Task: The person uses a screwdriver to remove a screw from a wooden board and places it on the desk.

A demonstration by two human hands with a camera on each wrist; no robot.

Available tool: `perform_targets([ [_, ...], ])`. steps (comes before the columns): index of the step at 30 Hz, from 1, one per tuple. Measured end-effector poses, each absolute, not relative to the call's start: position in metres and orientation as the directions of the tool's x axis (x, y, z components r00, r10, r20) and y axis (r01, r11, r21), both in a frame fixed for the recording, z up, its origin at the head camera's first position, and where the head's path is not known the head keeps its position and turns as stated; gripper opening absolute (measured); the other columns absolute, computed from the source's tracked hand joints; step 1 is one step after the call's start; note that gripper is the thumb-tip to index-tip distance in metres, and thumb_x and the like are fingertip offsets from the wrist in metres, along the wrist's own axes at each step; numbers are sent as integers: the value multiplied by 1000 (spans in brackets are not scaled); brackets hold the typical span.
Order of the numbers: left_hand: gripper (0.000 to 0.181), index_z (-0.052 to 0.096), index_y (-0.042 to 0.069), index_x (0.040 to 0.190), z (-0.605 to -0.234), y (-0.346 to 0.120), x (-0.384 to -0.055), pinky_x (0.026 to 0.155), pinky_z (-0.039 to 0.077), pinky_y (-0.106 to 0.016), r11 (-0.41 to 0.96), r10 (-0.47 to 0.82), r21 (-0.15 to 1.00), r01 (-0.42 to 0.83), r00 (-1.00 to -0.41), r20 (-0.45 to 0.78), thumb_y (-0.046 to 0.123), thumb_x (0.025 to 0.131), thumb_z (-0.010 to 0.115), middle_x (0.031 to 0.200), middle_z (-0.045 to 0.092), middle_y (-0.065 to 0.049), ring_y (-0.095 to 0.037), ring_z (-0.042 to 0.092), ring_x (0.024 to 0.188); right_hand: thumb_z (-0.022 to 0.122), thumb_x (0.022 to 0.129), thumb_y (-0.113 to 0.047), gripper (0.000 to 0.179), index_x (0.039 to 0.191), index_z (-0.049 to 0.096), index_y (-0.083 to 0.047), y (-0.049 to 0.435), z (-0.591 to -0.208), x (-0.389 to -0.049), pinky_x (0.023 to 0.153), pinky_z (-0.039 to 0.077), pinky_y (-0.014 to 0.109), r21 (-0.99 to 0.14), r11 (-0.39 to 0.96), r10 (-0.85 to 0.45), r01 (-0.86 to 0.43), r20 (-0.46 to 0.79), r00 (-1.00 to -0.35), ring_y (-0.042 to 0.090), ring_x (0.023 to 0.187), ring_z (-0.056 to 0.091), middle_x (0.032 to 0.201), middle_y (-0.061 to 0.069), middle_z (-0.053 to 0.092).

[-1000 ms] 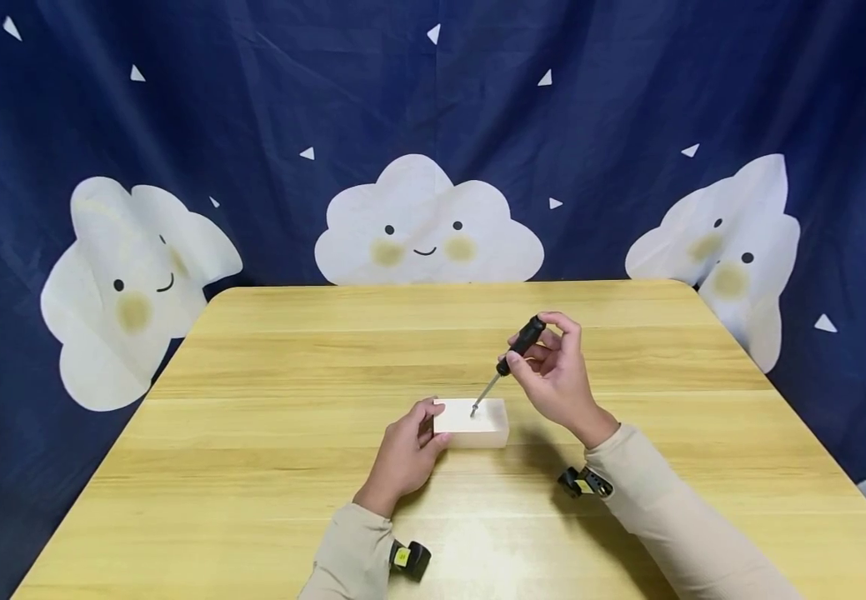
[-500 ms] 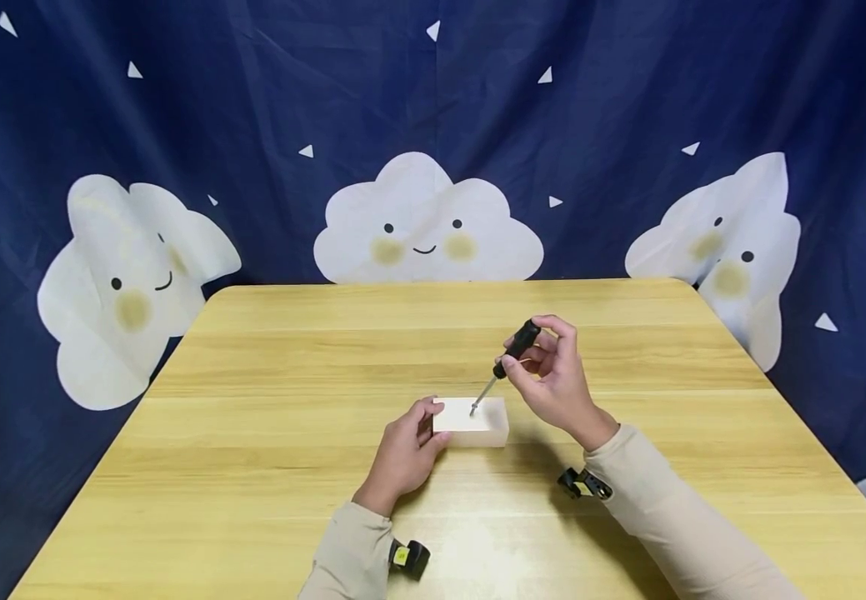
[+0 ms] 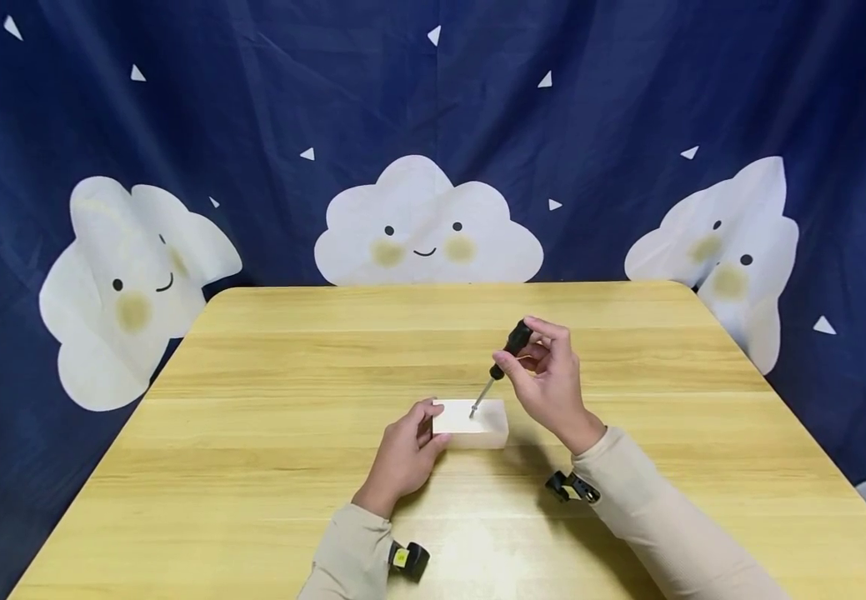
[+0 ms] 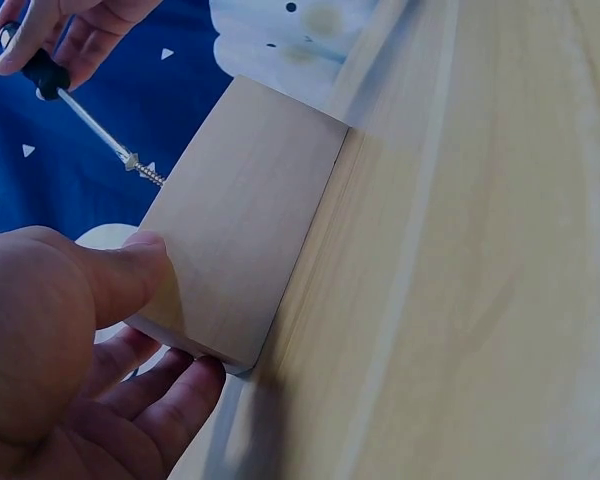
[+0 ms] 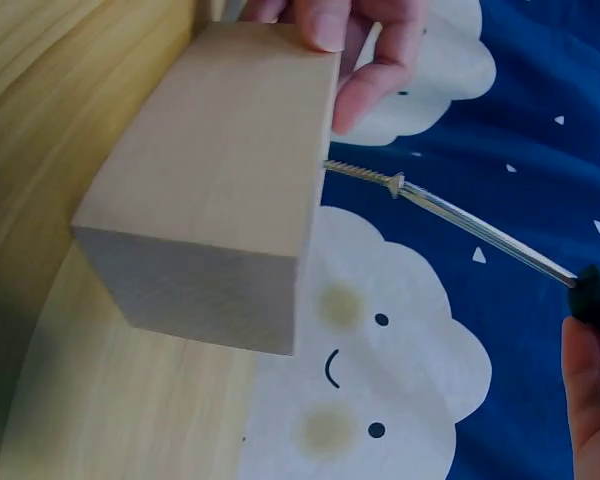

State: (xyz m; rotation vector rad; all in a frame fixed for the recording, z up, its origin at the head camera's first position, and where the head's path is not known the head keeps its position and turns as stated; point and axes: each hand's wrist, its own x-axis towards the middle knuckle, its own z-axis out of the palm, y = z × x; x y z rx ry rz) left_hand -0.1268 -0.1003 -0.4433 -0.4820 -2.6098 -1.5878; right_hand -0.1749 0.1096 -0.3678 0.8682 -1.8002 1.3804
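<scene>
A pale wooden block (image 3: 451, 417) lies on the table, its top bright in the head view. My left hand (image 3: 405, 454) grips its left end, thumb on the near side and fingers round the end, as the left wrist view shows. A screw (image 5: 360, 172) stands tilted in the block's top face, much of its thread exposed. The tip of a screwdriver (image 3: 483, 390) meets the screw head, its steel shaft slanting up to the right. My right hand (image 3: 550, 379) holds the black handle (image 3: 511, 350) between thumb and fingers, above and right of the block.
The wooden table (image 3: 290, 367) extends around the block on all sides. Behind it hangs a dark blue curtain (image 3: 267, 108) printed with white clouds. Each wrist carries a small black camera, one on the left wrist (image 3: 412, 560) and one on the right (image 3: 569, 487).
My right hand has shifted slightly left, bringing the screwdriver handle a little left and more upright. The left hand and the block have stayed in place.
</scene>
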Motion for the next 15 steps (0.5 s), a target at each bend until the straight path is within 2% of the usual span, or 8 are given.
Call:
perform_targets([
  [3,34,56,-3,124,-443,-100,-126,99,49,-30,430,237,855,289,-950,203,3,92,65,141,48,-23,-33,50,126,71,75,21,59,122,38,12,110,-367,-176,62,58,17,-493,188,-114,-850,848,-517,19,74,68,84,24,61],
  [6,33,56,-3,124,-442,-99,-126,99,48,-30,423,237,860,284,-951,197,3,92,65,141,47,-22,-33,50,126,67,82,16,52,122,33,16,111,-366,-177,63,60,20,-487,102,-153,-867,854,-498,18,79,69,90,28,61],
  [9,33,56,-2,124,-442,-99,-126,99,49,-31,420,238,863,281,-952,194,4,92,65,141,48,-22,-33,49,126,62,89,9,47,122,29,17,112,-366,-178,67,61,24,-504,24,-175,-864,848,-500,16,86,70,99,25,61],
  [11,33,56,-2,124,-442,-99,-126,99,49,-31,418,237,864,281,-952,195,4,92,65,141,48,-22,-33,50,126,63,91,-1,49,122,29,16,112,-367,-177,67,60,23,-520,13,-163,-854,842,-514,13,88,69,104,22,59],
  [15,33,56,-2,124,-443,-99,-126,99,49,-30,420,234,860,289,-950,205,3,92,65,140,48,-23,-32,50,126,73,85,-21,64,123,34,12,108,-371,-176,62,58,17,-525,110,-74,-844,843,-533,10,83,64,100,21,55],
])
